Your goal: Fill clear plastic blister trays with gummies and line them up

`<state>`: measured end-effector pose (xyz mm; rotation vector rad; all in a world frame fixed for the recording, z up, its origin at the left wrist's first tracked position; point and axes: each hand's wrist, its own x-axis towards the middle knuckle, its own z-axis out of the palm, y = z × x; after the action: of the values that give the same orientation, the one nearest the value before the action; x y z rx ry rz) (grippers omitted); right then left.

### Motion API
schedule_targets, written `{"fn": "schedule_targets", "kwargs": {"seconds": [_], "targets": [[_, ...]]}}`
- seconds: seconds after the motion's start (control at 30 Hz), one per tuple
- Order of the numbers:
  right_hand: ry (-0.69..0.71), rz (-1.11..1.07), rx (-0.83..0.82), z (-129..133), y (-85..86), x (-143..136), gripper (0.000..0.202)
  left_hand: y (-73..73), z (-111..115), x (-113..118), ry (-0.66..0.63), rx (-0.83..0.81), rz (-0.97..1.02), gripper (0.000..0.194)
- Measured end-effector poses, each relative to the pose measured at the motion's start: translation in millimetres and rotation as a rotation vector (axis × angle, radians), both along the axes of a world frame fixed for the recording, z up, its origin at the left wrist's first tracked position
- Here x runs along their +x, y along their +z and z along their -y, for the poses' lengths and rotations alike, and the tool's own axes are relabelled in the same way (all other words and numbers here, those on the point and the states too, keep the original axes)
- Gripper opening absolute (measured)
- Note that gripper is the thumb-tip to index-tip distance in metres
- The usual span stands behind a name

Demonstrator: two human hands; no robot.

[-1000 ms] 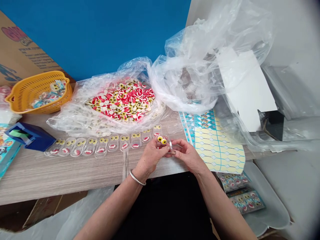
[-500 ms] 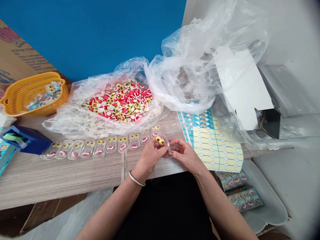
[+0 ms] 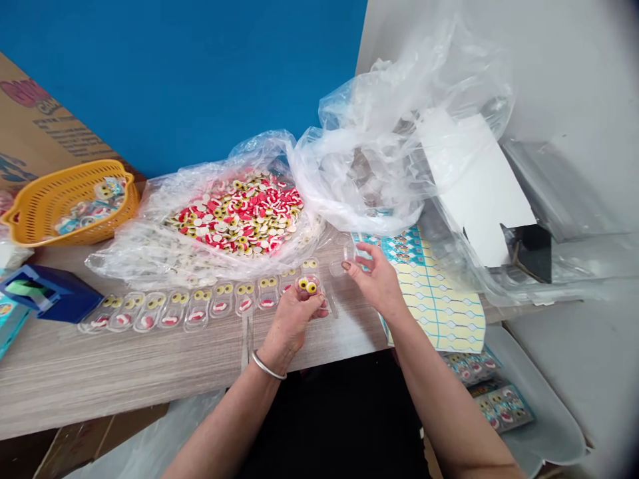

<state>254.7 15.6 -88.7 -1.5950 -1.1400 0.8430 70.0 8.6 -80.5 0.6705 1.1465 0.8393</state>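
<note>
My left hand [image 3: 294, 316] is closed on a clear blister shell [image 3: 308, 286] with two yellow eye pieces at its top; a bit of red shows below the fingers. To its right, my right hand [image 3: 372, 276] has thumb and fingertips around the edge of a clear empty blister shell [image 3: 349, 252]. Beside my left hand runs a row of filled blister shells [image 3: 196, 309], each with two yellow eyes and a red-and-white teeth piece. Behind them, a clear bag [image 3: 150, 229] lies open around a heap of loose eye and teeth pieces [image 3: 239, 213].
A yellow basket [image 3: 30, 229] with packed pieces and a blue tape dispenser [image 3: 54, 293] stand left. At right lie printed sheets [image 3: 444, 306], crumpled plastic bags [image 3: 369, 159] and a white box [image 3: 474, 179]. Below the table edge is a translucent bin [image 3: 549, 399] holding printed packs.
My right hand has left the filled shell and moved right and up to the empty shell. My left hand keeps its shell, slightly lower and to the left. The view has shifted slightly.
</note>
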Motion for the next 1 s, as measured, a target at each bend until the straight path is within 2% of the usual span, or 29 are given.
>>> {"fn": "schedule_targets", "kwargs": {"seconds": [0.07, 0.13, 0.2, 0.27, 0.37, 0.47, 0.63, 0.73, 0.83, 1.0], "targets": [[-0.014, 0.150, 0.052, -4, 8.0, -2, 0.053, 1.4, 0, -1, -0.014, -0.017, 0.063, 0.039], [0.094, 0.176, 0.006, 1, 11.0, -6, 0.047, 3.6, 0, -2, -0.032, -0.033, 0.121, 0.039], [0.275, 0.051, -0.078, 10, 8.3, -10, 0.041, 5.3, 1, -3, -0.056, -0.041, 0.167, 0.038], [0.389, -0.110, -0.140, 18, 2.9, -10, 0.034, 5.7, 3, -4, -0.084, -0.042, 0.196, 0.038], [0.332, -0.291, -0.207, 25, -2.0, -4, 0.028, 4.2, 6, -6, -0.104, -0.052, 0.204, 0.041], [0.244, -0.385, -0.239, 26, 2.0, -1, 0.031, 2.0, 6, -6, -0.105, -0.102, 0.231, 0.044], [0.362, -0.207, -0.146, 24, 15.1, -12, 0.022, 1.0, 5, -3, -0.166, -0.163, 0.308, 0.060], [0.410, -0.153, -0.120, 24, 18.3, -14, 0.021, 1.2, 6, -4, -0.166, -0.138, 0.284, 0.048], [0.385, -0.144, -0.137, 26, 17.5, -8, 0.024, 0.8, 8, -8, -0.151, -0.125, 0.165, 0.032], [0.347, -0.170, -0.176, 33, 12.7, 2, 0.026, -0.2, 8, -7, -0.122, -0.076, 0.006, 0.025]]}}
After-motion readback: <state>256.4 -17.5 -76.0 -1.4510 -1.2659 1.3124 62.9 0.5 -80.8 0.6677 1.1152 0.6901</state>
